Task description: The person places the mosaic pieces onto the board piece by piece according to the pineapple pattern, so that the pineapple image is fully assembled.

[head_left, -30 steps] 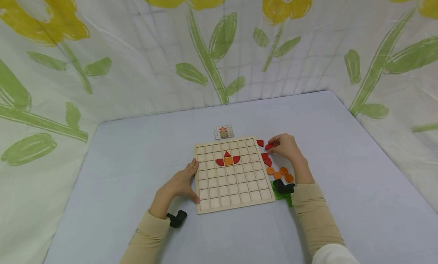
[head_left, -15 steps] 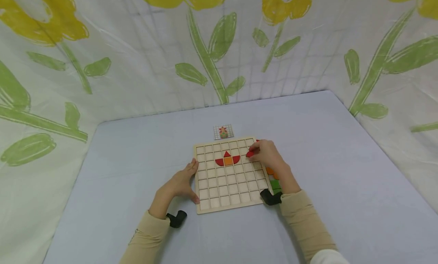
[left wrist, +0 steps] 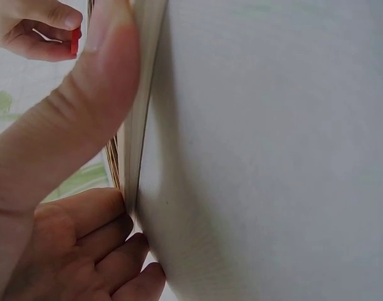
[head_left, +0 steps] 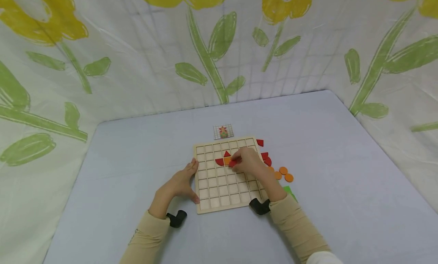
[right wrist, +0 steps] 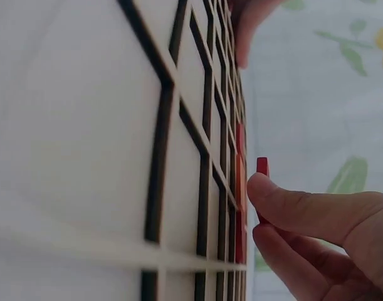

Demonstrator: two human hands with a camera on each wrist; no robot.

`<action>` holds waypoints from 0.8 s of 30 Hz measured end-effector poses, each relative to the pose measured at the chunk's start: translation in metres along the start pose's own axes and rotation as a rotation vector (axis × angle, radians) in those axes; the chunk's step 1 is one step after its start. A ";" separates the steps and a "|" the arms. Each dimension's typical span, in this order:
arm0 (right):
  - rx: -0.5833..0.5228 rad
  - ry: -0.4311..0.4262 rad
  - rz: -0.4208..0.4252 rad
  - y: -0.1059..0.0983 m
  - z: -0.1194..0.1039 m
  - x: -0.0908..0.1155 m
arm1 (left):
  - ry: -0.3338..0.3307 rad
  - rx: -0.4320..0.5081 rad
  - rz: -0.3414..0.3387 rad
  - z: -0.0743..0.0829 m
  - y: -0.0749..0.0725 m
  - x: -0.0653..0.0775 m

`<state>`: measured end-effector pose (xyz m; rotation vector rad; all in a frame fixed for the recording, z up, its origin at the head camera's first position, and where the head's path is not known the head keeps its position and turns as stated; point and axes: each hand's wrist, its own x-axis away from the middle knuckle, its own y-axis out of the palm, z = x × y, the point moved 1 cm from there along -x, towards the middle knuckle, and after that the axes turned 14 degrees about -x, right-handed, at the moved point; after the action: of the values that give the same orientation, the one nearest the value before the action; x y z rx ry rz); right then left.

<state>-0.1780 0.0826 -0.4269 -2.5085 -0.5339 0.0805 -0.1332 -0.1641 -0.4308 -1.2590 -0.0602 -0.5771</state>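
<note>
A square wooden grid board (head_left: 224, 190) lies on the table in front of me. My left hand (head_left: 179, 182) rests against its left edge, thumb near the front corner and fingers farther up. Between thumb and fingers, my right hand (head_left: 251, 162) pinches a small red piece (right wrist: 262, 165) just above the board. In the right wrist view the piece is apart from the grid. An orange square (head_left: 227, 161) sits in a cell, with a red triangle (head_left: 227, 154) behind it and a red quarter-circle piece (head_left: 219, 162) to its left. My right hand hides the cells right of the square.
Behind the board lies a small pattern card (head_left: 223, 131). Red pieces (head_left: 260, 142) lie by the board's right side, with several orange discs (head_left: 283, 170) nearer me. Green pieces (head_left: 289, 191) are partly hidden by my right arm. A flowered curtain (head_left: 137, 66) hangs behind the table.
My right hand has carried the red piece left from the pile beside the board to above the grid near the orange square. My left hand has stayed at the board's edge.
</note>
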 end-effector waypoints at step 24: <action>0.048 -0.053 -0.158 0.032 -0.017 -0.007 | -0.003 0.017 -0.009 0.000 0.000 0.000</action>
<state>-0.1701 0.0466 -0.4303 -2.4140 -0.7406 0.0991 -0.1332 -0.1639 -0.4304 -1.2435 -0.0731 -0.5809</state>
